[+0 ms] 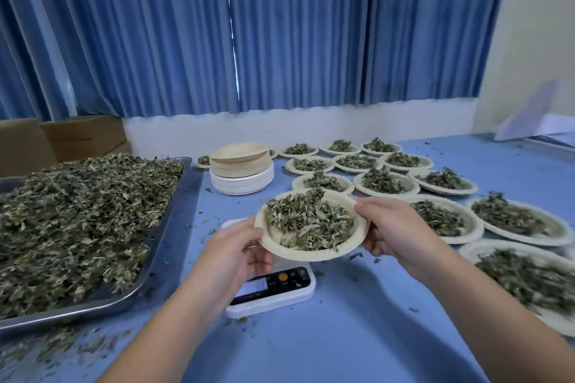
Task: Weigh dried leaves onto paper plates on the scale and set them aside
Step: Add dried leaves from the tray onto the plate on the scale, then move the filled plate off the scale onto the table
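Both hands pinch plate rim: left hand (231, 253) near-left edge, right hand (393, 232) right edge; filled plate (311, 225) lifted above scale (273, 289); weighing looks done; next: carry right, set level beside filled plates (441, 218).

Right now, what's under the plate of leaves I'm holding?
The scale, its display panel and one back corner showing. The plate and your left hand cover most of its platform, so anything lying there is hidden. The reading is too blurred to tell.
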